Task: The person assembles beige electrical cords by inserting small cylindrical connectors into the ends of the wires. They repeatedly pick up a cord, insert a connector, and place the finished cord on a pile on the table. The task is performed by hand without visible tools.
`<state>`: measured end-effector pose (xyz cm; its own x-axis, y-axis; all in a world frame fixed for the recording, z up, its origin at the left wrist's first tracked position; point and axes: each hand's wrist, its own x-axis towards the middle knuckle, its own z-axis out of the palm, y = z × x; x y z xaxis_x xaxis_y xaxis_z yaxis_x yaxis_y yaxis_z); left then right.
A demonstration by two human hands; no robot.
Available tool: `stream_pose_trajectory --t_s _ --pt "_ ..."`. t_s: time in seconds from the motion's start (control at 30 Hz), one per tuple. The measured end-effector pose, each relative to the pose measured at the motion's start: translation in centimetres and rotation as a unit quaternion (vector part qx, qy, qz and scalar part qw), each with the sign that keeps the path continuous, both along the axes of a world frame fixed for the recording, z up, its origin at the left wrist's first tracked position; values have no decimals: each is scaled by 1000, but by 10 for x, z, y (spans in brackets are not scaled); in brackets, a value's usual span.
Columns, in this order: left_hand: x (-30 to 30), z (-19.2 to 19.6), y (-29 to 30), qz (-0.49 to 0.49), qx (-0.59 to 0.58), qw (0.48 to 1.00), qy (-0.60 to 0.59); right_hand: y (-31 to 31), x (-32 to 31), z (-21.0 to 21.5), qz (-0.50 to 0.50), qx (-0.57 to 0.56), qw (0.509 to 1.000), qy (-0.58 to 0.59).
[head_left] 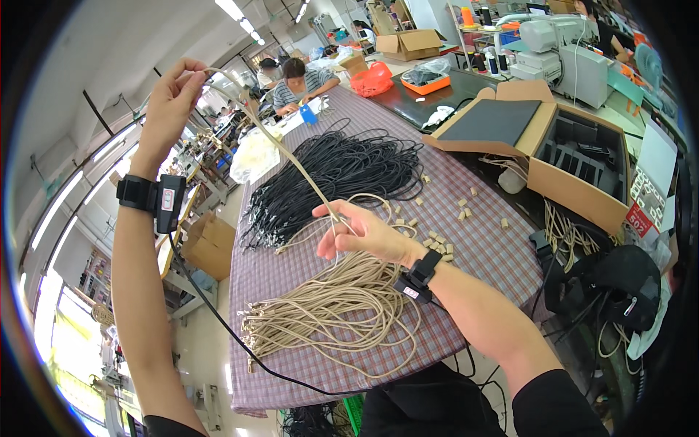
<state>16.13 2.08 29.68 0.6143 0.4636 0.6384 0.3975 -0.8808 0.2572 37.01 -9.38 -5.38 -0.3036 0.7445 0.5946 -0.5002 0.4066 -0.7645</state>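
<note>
My left hand [173,93] is raised high at the upper left, its fingers pinched on one end of a beige cord [280,149]. The cord runs taut down to my right hand [360,233], which grips it over the table. Below my right hand lies a bundle of beige cords [328,309] on the checked tablecloth [473,218]. A larger pile of black cords [331,175] lies farther back. Both wrists wear black bands, and a black cable hangs from the left one.
Several small beige stoppers [437,237] are scattered right of my right hand. An open cardboard box [561,156] with black inserts stands at the right. A sewing machine [564,51] is at the back right. Other people sit working at the far end [298,80].
</note>
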Motion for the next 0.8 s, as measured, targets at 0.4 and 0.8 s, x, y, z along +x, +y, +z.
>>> stream_pose_trajectory --t_s 0.4,0.8 --pt "-152 8 56 244 12 969 18 12 33 7 -128 -96 985 61" --pt "-255 -171 29 218 -214 946 104 -6 62 29 -776 211 511 -303"
